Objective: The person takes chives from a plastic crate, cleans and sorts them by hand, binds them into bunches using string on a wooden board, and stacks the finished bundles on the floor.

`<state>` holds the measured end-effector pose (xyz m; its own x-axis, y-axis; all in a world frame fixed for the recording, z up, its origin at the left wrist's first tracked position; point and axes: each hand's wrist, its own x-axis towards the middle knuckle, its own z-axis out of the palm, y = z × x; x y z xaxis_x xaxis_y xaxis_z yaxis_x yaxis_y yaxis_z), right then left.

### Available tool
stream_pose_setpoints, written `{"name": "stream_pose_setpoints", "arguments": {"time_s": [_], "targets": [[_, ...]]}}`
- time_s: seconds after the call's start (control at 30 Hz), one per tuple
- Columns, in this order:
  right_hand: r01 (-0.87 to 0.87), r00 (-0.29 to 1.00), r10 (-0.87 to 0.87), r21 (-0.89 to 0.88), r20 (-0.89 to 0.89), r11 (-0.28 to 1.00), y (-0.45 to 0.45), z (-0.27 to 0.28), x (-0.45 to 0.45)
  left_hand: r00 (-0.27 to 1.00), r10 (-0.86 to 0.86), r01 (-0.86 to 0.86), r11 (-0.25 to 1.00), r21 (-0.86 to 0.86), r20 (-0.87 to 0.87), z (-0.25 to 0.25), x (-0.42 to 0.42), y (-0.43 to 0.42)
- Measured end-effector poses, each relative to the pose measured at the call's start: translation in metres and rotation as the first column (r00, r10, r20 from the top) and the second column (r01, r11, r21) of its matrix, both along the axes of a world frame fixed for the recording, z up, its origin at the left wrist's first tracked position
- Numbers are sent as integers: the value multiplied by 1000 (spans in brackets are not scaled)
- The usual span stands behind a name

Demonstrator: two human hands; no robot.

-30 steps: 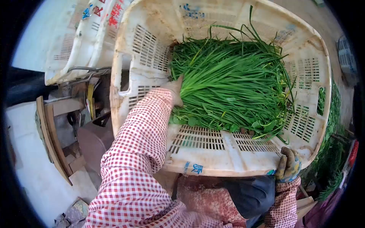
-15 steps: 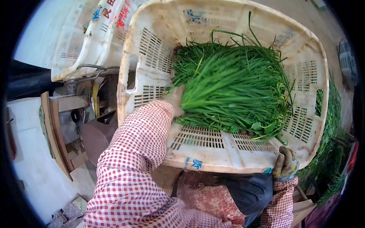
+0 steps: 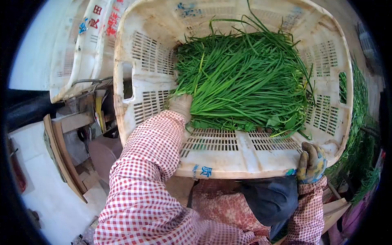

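Observation:
My left hand [image 3: 181, 105], in a pale tan glove, reaches into a white plastic crate [image 3: 208, 163]. Its fingers are closed round the pale stem end of a bunch of long green chives [image 3: 220, 98], whose leaves fan out to the right over more greens in the crate. The fingertips are hidden by the hand and leaves. At the crate's near right rim, my right hand [image 3: 311, 163] wears a soiled, yellow-and-blue patterned glove. Its fingers are bent over the rim, gripping it.
Other white crates [image 3: 77, 53] stand at the upper left. Below them are wooden boards [image 3: 61, 151], a brown rounded object [image 3: 104, 153] and scissors [image 3: 83, 134]. More long greens [image 3: 359, 118] lie along the right side outside the crate.
The chives, blurred before, now lie still and spread across the pile, with my left hand still on their stems. The crate appears slightly further left and higher in view.

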<state>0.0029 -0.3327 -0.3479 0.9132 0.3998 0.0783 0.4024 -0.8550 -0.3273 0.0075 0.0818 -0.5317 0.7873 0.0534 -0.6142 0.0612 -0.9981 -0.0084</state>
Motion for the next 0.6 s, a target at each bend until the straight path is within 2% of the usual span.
{"name": "stream_pose_setpoints", "arguments": {"time_s": [0.03, 0.1, 0.17, 0.23, 0.3, 0.33, 0.37, 0.43, 0.47, 0.5, 0.57, 0.6], "targets": [[6, 1000, -6, -12, -9, 1000, 1, 1, -1, 977, 78, -88, 995, -47, -197, 6, 10, 2], [39, 999, -39, -10, -10, 999, 2, 2, -3, 976, 49, -58, 998, -37, -212, 15, 20, 6], [31, 998, -27, -75, 60, 997, 4, 3, -3, 922, 130, -150, 988, -26, -366, 19, 38, 13], [32, 998, -30, -32, 62, 999, 2, 1, -3, 914, 153, -156, 988, 24, -375, 14, 55, 22], [63, 998, -63, -25, -22, 998, 2, 2, -3, 920, 102, -170, 974, -149, -379, -8, 66, 47], [62, 996, -62, -3, -56, 998, 0, 2, -3, 896, 112, -241, 936, -259, -429, -5, 69, 55], [70, 996, -69, 6, -61, 998, 1, 2, -3, 896, 108, -234, 940, -249, -431, -2, 74, 62], [76, 992, -81, -57, -98, 996, 4, 6, -2, 811, -19, -250, 892, -376, -584, 14, 85, 69], [84, 969, -99, -71, -228, 994, 9, 14, 4, 759, 51, -410, 811, -416, -649, 47, 83, 57], [83, 969, -95, -65, -228, 994, 14, 13, 10, 759, 57, -412, 813, -412, -648, 50, 82, 57], [62, 791, -124, -123, -600, 990, 27, 12, 27, 793, -20, -298, 858, -417, -609, 60, 84, 48], [-16, 713, -40, -74, -700, 997, 48, 14, 36, 790, -46, -339, 798, -498, -612, 71, 83, 42]]}}
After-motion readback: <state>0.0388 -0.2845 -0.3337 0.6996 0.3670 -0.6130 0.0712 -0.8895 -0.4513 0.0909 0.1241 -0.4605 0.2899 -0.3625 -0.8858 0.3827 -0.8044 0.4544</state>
